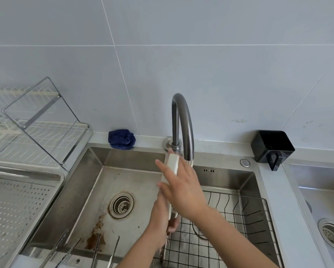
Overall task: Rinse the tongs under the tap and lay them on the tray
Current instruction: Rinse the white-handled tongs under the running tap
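**Tongs at the tap, both hands on them**

Head view, the only one.

- Room: pale blue-grey tiled wall (201, 64) fills the upper half of the frame. A grey counter (220, 147) runs along its foot.
- Surface: steel sink (131, 159) at centre. Its drain (121, 205) sits left of centre, with brown stains on the floor below it. A wire basket (255, 213) sits in the lower right of the sink. A second sink (321, 180) is cut by the right edge.
- Tap (182, 117): dark arched spout at centre, its mouth just above the right hand. Water shows only faintly there.
- Tongs (172, 163): white, held nearly upright at centre over the sink, top end just left of the tap mouth.
- Left hand (159, 215): clenched round the lower end of the tongs.
- Right hand (183, 190): fingers straight and spread, laid flat across the upper part of the tongs, grasping nothing.
- Tray (17, 206): perforated steel, lower left of frame, beside the sink. The tongs are well apart from it.
- Steel tongs (104, 248): two pairs leaning at the sink's near edge, bottom left of centre.
- Other: wire dish rack (46, 136) upper left, blue cloth (121, 139) on the counter by the wall, black box (272, 147) on the counter at right.
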### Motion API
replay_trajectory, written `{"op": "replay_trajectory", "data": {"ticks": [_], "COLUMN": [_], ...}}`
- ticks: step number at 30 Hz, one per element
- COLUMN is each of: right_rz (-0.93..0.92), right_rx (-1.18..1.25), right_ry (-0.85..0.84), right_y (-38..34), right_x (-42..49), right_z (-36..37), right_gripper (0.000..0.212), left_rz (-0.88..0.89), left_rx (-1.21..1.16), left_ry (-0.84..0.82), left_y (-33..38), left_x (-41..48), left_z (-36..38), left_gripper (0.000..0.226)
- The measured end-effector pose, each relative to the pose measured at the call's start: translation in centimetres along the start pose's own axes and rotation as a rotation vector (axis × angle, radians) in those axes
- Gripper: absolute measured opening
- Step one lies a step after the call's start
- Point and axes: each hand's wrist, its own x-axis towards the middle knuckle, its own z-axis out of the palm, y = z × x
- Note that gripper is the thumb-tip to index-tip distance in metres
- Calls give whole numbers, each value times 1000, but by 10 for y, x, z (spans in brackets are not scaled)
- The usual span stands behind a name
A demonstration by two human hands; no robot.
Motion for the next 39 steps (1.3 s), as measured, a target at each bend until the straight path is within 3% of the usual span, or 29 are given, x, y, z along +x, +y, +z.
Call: {"op": "replay_trajectory", "data": {"ticks": [2, 4, 7, 8, 10, 11, 13, 17, 21, 25, 27, 29, 32, 36, 39], "right_rz": [18, 67, 343, 482, 670, 701, 637, 536, 540, 535, 522, 517, 520, 568, 595], "right_rx": [1, 72, 286, 449, 995, 1265, 1463, 1332, 1338, 1299, 1309, 1325, 1381, 1049, 792], "right_ry": [77, 261, 497, 483, 307, 190, 25, 22, 127, 228, 254, 249, 230, 334, 373], "right_y": [5, 12, 21, 23, 29, 34, 40, 38, 38, 33, 32, 34, 37, 29, 27], "right_x": [-10, -19, -24, -23, -15, -11, -5, 7, 8, 6, 5, 7, 13, 35, 49], "right_z": [-6, -9, -13, -16, -26, -28, -37, -40, -30, -31, -32, -36, -44, -39, -27], "right_gripper": [61, 58, 65, 71, 75, 71, 56, 47, 37, 15, 17, 30, 27, 43, 25], "left_rz": [4, -3, -17, -15, -6, -3, -17, -47, 40, 286, 304, 257, 188, 150, 157], "left_rx": [24, -11, -90, -88, -55, -29, 7, 56, 50, 108, 243, 295, 264, 161, 1], "left_ry": [-38, -65, -98, -116, -134, -140, -162, -193, -73, 23, 22, -11, -112, -129, -89], "left_y": [11, 17, 24, 27, 34, 38, 44, 49, 40, 34, 38, 44, 57, 70, 66], "left_x": [3, 7, 14, 17, 20, 21, 22, 22, 22, 19, 20, 22, 25, 27, 25], "left_z": [5, 9, 13, 16, 22, 26, 32, 38, 40, 45, 48, 48, 47, 53, 56], "left_gripper": [81, 79, 77, 78, 84, 87, 93, 99, 96, 57, 42, 43, 58, 68, 61]}}
